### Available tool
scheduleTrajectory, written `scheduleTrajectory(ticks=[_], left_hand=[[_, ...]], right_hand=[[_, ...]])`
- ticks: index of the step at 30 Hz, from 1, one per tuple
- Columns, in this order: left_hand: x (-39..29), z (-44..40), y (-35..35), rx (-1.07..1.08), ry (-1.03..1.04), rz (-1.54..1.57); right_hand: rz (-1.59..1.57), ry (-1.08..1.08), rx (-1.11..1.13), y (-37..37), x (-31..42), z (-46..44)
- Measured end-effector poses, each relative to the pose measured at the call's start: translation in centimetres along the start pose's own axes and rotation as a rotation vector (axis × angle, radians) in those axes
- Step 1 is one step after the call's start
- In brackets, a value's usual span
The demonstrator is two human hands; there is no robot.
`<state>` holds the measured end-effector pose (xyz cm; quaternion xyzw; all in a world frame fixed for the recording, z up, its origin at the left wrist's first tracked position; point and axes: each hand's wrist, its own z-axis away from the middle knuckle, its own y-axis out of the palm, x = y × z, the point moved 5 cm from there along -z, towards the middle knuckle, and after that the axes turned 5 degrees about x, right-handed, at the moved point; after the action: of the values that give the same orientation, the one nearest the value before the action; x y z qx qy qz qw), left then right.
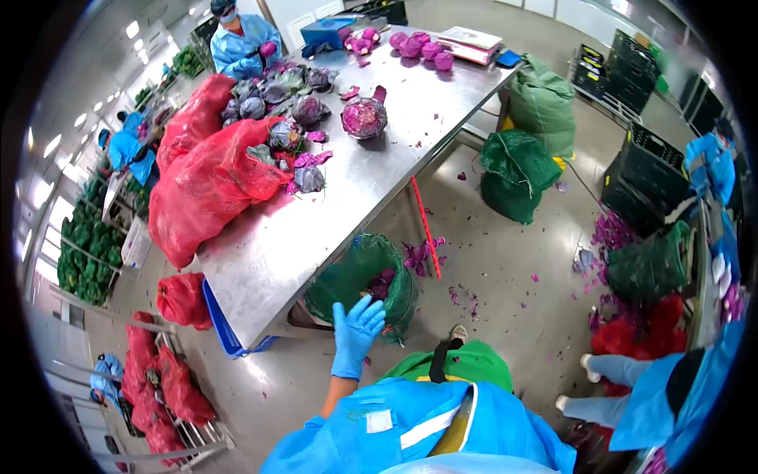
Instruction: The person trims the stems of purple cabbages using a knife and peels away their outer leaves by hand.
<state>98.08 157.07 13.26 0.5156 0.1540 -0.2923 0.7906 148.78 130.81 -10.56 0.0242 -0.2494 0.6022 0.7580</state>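
My left hand [357,336], in a blue glove, is raised with its fingers spread and holds nothing. Just beyond it stands a green mesh bag [320,294] with purple leaves inside, beside the table's edge. My right hand does not show. On the metal table [260,251], a purple cabbage [364,118] lies apart, its cut stem end pointing up. To its left are a heap of dark outer-leaved cabbages [309,111] and a large red mesh sack [213,186]. Several trimmed cabbages [410,47] sit at the far side of the table.
A blue crate [223,320] is under the table's left corner. A red stick [426,229] leans by the table. Green sacks [517,178] stand to the right. A co-worker [243,43] is across the table; another [663,395] is at the right.
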Motion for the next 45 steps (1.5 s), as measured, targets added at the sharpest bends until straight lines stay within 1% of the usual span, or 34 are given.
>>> scheduleTrajectory(ticks=[1,2,3,4,6,7,8,9,10,11,12,14,15,16,17,18,21,22,23,24,25,27,29,30,31,33,36,39,40,43,45], left_hand=[[-0.4,-0.7,2.1,-0.016,0.036,0.153],[-1.6,-2.0,2.8,0.030,0.096,0.193],[-1.6,-3.0,2.3,0.013,0.153,0.130],[-1.4,-3.8,2.1,-0.077,0.188,0.041],[-2.9,-5.0,2.9,-0.250,0.256,-0.161],[-3.4,-5.7,2.6,-0.346,0.290,-0.271],[-4.2,-6.7,2.0,-0.438,0.320,-0.357],[-5.0,-8.0,2.0,-0.536,0.355,-0.413],[-5.3,-9.6,2.6,-0.567,0.391,-0.493],[-6.2,-11.1,3.0,-0.595,0.431,-0.584],[-7.0,-12.8,4.2,-0.572,0.459,-0.559],[-7.6,-18.1,7.2,-0.506,0.476,-0.445],[-8.7,-19.8,9.0,-0.429,0.532,-0.568],[-9.6,-21.4,10.8,-0.350,0.578,-0.689],[-10.6,-22.5,12.4,-0.413,0.613,-0.971],[-10.4,-24.5,11.0,-0.430,0.691,-0.978],[-11.3,-27.5,10.5,-0.521,0.810,-1.349],[-11.1,-28.4,10.5,-0.526,0.854,-1.518],[-11.4,-28.7,10.8,-0.602,0.875,-1.531],[-11.2,-29.3,10.6,-0.678,0.892,-1.548],[-10.9,-29.4,10.9,-0.750,0.902,-1.564],[-10.5,-30.1,11.9,-0.897,0.924,-1.598],[-10.4,-30.6,12.7,-1.079,0.943,-1.639],[-10.6,-30.9,13.2,-1.160,0.862,-1.735],[-10.6,-30.7,13.3,-1.199,0.862,-1.767],[-10.6,-31.3,13.5,-1.232,0.875,-1.836],[-10.9,-31.3,14.6,-1.214,0.827,-1.835],[-10.9,-31.5,14.2,-1.202,0.770,-1.793],[-10.7,-31.6,13.1,-1.139,0.797,-1.763],[-13.2,-33.1,17.1,-1.130,0.911,-1.515],[-16.4,-35.0,19.5,-1.047,0.958,-1.265]], right_hand=[[0.041,-0.093,0.010,-1.2,5.1,-2.4],[0.092,-0.223,0.024,-1.8,11.4,-5.2],[0.133,-0.345,0.034,-1.8,18.0,-7.0],[0.118,-0.490,0.045,-0.9,27.1,-7.7],[-0.086,-0.693,0.128,1.8,42.6,-7.8],[-0.143,-0.725,0.078,3.1,49.6,-7.6],[-0.120,-0.801,0.104,5.5,55.8,-4.4],[-0.149,-0.782,0.148,8.0,60.4,-0.9],[-0.178,-0.773,0.189,10.4,64.7,2.3],[-0.172,-0.763,0.262,13.1,67.2,5.0],[-0.179,-0.881,0.494,15.0,68.9,5.2],[-0.276,-0.822,0.797,19.5,70.3,6.3],[-0.282,-0.761,0.811,21.4,70.7,7.1],[-0.243,-0.803,0.793,22.8,71.8,7.8],[-0.203,-0.847,0.786,24.3,72.2,7.7],[-0.169,-0.825,0.736,25.1,72.6,7.1],[-0.077,-0.845,0.634,27.9,76.9,5.7],[-0.046,-0.861,0.614,28.8,78.3,4.8],[-0.015,-0.868,0.593,29.5,79.4,4.1],[-0.019,-0.926,0.584,30.8,80.7,2.6],[0.036,-0.932,0.545,31.3,82.0,2.9],[0.044,-1.054,0.612,32.9,84.9,1.4],[0.098,-1.050,0.581,34.0,86.8,0.8],[0.118,-1.059,0.591,35.0,88.5,1.2],[0.129,-1.014,0.632,35.8,89.6,-0.5],[0.042,-0.993,0.707,37.6,91.9,-2.0],[-0.115,-0.889,0.823,39.9,93.2,-3.9],[-0.175,-0.770,0.981,42.4,93.0,-4.8],[-0.032,-0.851,0.885,42.2,93.1,-3.3],[0.090,-0.845,0.975,42.8,92.2,-0.7],[0.145,-0.828,0.966,43.3,91.7,0.4]])
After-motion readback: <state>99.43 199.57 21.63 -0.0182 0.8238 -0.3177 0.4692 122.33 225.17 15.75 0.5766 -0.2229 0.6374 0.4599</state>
